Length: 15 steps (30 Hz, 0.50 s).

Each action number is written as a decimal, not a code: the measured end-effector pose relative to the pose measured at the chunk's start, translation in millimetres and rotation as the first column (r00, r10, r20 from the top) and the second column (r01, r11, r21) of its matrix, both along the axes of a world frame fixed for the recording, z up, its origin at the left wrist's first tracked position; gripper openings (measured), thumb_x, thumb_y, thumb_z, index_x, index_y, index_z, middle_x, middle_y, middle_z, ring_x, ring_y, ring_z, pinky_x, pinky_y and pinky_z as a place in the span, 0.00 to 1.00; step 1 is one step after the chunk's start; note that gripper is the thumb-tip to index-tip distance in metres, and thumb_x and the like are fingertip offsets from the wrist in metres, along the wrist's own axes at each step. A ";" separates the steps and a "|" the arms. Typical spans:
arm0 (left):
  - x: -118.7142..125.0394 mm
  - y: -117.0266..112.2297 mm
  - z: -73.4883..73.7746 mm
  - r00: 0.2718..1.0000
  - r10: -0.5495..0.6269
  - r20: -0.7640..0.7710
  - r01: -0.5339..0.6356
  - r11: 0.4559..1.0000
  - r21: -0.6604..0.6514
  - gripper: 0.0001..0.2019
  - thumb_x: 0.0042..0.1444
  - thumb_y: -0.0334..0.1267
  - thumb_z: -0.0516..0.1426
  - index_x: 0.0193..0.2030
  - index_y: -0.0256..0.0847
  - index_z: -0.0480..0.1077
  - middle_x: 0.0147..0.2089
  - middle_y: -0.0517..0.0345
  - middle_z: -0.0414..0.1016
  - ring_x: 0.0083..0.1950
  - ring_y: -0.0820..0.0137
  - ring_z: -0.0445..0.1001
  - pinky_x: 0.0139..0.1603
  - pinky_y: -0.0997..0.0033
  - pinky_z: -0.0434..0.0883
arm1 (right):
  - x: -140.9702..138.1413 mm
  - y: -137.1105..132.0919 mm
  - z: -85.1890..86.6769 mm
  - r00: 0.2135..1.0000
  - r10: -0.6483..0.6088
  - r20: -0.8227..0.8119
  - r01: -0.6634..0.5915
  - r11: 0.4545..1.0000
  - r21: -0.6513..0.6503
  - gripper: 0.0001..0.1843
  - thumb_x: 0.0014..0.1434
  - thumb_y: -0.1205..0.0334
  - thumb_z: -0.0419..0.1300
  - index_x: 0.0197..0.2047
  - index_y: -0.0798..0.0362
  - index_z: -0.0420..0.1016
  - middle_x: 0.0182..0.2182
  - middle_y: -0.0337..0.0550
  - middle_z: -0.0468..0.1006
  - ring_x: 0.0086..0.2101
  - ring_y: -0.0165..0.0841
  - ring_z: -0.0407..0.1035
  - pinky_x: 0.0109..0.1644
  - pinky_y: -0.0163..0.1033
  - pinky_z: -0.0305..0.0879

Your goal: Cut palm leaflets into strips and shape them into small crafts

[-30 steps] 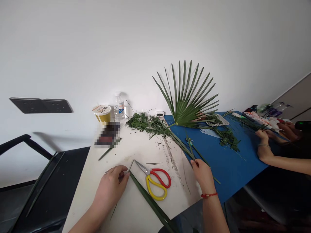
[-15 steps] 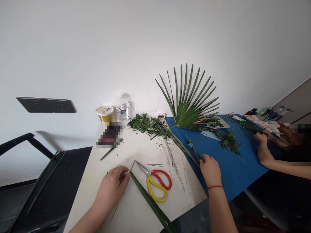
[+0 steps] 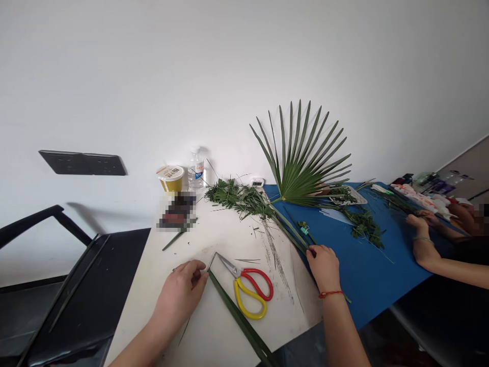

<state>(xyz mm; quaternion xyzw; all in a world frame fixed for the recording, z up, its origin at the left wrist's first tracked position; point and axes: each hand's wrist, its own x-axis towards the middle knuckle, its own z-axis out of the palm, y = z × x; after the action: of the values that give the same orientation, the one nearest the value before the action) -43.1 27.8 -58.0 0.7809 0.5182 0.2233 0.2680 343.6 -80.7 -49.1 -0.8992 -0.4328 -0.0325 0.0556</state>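
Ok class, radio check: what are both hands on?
Left hand at the tip of a long palm leaf; yellow-and-red scissors alongside. Right hand on palm stalks.

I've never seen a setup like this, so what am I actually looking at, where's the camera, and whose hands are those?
There's no machine here. These are a person's own two bare hands, filmed by a camera worn on their head, so every picture looks forward and down from that spot. The left hand sits at the end of a long green leaf strip, beside scissors with red and yellow handles. The right hand, with a red string around its wrist, rests on thin green palm stalks. It's hard to tell whether either hand is gripping. The white table is partly covered by a blue sheet, and it bears a fan-shaped palm leaf and a heap of cut leaves. The hands at the far right belong to another person working nearby.
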 end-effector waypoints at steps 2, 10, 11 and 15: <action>0.0 0.3 0.2 1.000 0.006 0.013 -0.006 1.000 -0.001 0.11 0.58 0.43 0.53 0.39 0.42 0.73 0.33 0.53 0.78 0.38 0.59 0.77 0.39 0.61 0.72 | -1.0 -3.3 8.3 1.000 -0.001 -0.003 0.001 1.000 -0.002 0.17 0.68 0.62 0.51 0.49 0.59 0.79 0.48 0.56 0.80 0.46 0.43 0.72 0.43 0.40 0.67; -1.3 -0.5 -2.3 0.996 0.044 0.079 -0.044 0.999 -0.007 0.11 0.58 0.43 0.54 0.40 0.42 0.74 0.34 0.53 0.77 0.37 0.60 0.76 0.37 0.63 0.72 | -1.9 -73.6 48.2 1.000 -0.016 0.001 0.016 1.000 -0.013 0.20 0.65 0.61 0.49 0.48 0.57 0.81 0.49 0.58 0.81 0.55 0.50 0.71 0.45 0.45 0.71; -1.8 -1.5 -2.4 0.994 0.053 0.100 -0.053 0.999 -0.002 0.11 0.59 0.43 0.54 0.40 0.42 0.74 0.35 0.53 0.77 0.37 0.60 0.76 0.37 0.63 0.72 | 2.0 -88.7 51.6 0.999 -0.030 -0.029 0.030 1.000 0.006 0.19 0.64 0.59 0.51 0.46 0.55 0.83 0.49 0.57 0.81 0.54 0.51 0.71 0.44 0.46 0.72; 0.0 -7.4 2.2 0.972 0.035 0.232 -0.048 0.998 0.051 0.10 0.60 0.43 0.55 0.41 0.43 0.74 0.37 0.53 0.77 0.40 0.61 0.75 0.41 0.63 0.72 | 5.6 -131.4 59.6 0.955 -0.130 -0.268 0.167 0.979 0.121 0.20 0.56 0.48 0.59 0.42 0.49 0.85 0.50 0.56 0.81 0.51 0.55 0.74 0.40 0.47 0.74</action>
<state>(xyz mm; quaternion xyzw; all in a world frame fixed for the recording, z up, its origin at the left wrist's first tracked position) -43.0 20.4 -55.7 0.7459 0.4934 0.3325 0.2995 349.3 -212.1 10.5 -0.9195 -0.3496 0.0500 0.1728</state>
